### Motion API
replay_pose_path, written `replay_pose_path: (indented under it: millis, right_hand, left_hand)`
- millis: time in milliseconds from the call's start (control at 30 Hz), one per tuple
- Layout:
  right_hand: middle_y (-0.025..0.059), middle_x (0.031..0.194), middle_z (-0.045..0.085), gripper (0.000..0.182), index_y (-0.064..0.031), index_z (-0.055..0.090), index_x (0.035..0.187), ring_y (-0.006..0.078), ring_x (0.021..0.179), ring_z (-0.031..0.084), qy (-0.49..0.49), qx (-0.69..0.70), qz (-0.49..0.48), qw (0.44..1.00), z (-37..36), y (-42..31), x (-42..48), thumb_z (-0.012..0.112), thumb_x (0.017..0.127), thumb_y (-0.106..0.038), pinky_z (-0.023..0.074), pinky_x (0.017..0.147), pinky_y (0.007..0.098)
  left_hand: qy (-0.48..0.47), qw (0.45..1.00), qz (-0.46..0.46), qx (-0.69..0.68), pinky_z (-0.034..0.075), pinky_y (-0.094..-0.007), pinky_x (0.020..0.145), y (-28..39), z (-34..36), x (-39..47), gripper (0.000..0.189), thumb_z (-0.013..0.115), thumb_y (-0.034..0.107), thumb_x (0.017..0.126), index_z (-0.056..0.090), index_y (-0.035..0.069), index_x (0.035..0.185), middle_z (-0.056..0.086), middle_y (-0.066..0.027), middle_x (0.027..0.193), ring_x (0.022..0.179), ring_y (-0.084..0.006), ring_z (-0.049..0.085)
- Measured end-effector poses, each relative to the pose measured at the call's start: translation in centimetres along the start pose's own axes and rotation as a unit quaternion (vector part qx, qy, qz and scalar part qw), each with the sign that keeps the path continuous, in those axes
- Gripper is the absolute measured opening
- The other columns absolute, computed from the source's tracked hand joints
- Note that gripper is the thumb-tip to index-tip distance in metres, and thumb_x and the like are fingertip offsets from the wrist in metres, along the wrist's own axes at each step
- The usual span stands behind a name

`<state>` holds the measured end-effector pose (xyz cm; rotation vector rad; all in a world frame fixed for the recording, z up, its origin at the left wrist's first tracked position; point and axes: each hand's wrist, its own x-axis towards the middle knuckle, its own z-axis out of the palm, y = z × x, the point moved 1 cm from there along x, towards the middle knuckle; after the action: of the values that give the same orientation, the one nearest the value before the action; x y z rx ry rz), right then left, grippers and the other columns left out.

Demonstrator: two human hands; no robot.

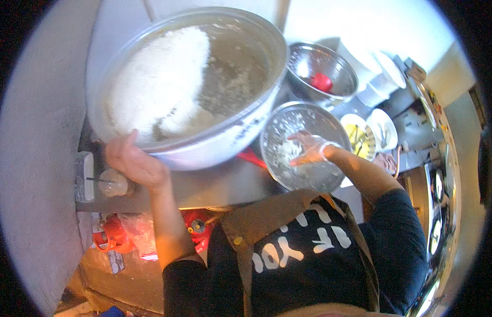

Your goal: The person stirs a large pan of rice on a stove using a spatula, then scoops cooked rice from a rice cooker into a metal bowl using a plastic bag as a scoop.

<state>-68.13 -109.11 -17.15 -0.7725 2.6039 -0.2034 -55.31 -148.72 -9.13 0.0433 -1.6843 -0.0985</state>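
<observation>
A large metal basin (214,146) fills the upper left, its wide mouth turned toward me. Inside it a broad mound of white powder (158,83) covers one side, and thin pale residue streaks the other. My left hand (137,162) grips the basin's near left rim, fingers partly hidden behind it. My right hand (309,148), in a clear plastic glove, reaches into a round steel bowl (329,176) at the basin's right. Its thumb and fingers are spread around white crumbly matter (287,146) scattered in that bowl.
Behind stands another steel bowl (301,65) holding a red object (321,82). White tubs (384,73) and a container of yellow food (357,136) line the right. A lidded cup with a straw (113,183) sits at left near the wall (39,138). Red bags (119,233) lie below the counter.
</observation>
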Motion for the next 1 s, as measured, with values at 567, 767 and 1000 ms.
replay_pose_path:
  millis: [567,767,1000]
  right_hand:
    - [0.017,0.122,0.056,0.061,-0.0121,0.055,0.124,0.0325,0.111,0.057,-0.058,-0.152,-0.531,0.831,-14.2,-28.3,12.0,0.076,0.068,-0.02,0.0457,0.097,0.0429]
    - [0.0172,0.127,0.051,0.069,-0.0129,0.056,0.123,0.0354,0.106,0.059,-0.115,-0.339,-0.437,0.825,-13.9,-29.1,13.0,0.08,0.059,-0.022,0.047,0.094,0.0432]
    - [0.0121,0.132,0.046,0.058,-0.0248,0.059,0.116,0.0361,0.111,0.055,-0.096,-0.263,-0.354,0.892,-13.7,-25.7,12.7,0.079,0.061,-0.022,0.0467,0.094,0.0439]
  left_hand:
    - [0.025,0.992,0.033,-0.117,0.035,-0.0397,0.081,-1.8,0.7,-0.6,0.034,0.04,0.034,0.093,0.066,0.012,0.096,0.048,-0.0016,0.089,0.089,-0.022,0.046]
    - [0.022,0.991,0.025,-0.133,0.033,-0.038,0.081,-2.2,0.0,-0.6,0.033,0.041,0.036,0.092,0.067,0.016,0.1,0.047,0.0007,0.09,0.09,-0.0199,0.046]
    - [0.056,0.988,0.059,-0.133,0.037,-0.0402,0.081,-2.6,0.9,-1.6,0.037,0.037,0.035,0.095,0.065,0.011,0.101,0.048,-0.0036,0.094,0.092,-0.0233,0.046]
